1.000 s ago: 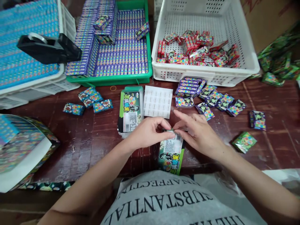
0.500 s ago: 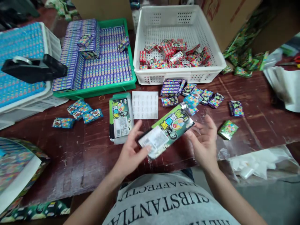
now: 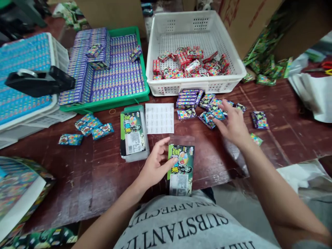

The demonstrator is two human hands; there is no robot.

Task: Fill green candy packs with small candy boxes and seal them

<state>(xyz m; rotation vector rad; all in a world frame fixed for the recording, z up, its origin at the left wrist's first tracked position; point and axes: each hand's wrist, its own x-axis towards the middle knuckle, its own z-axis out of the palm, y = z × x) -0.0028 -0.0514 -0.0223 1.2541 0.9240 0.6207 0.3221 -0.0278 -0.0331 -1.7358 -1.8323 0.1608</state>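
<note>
My left hand (image 3: 155, 164) grips a flat, see-through printed pouch (image 3: 182, 160) by its left side. The pouch has green and black artwork with a white label, and its clear end points away from me, near my shirt. My right hand (image 3: 232, 124) reaches over a group of small candy packs, thumb and fingers apart. Between them lies a blue pack (image 3: 218, 114); whether they touch it I cannot make out. Beside it are purple packs (image 3: 187, 114), some stacked in a row. A second printed pouch (image 3: 132, 133) lies left of a white sticker sheet (image 3: 159, 118).
Behind are a white crate (image 3: 196, 84) with red packs and a green tray (image 3: 109, 102) of purple packs. A black tape dispenser (image 3: 38, 82) rests on blue packs at left. Loose blue packs (image 3: 86, 124) lie nearby; a purple pack (image 3: 260, 120) sits at right.
The pouch has turned from slanted to upright and come closer to my body in my left hand. My right hand has moved away from it, forward to the small packs.
</note>
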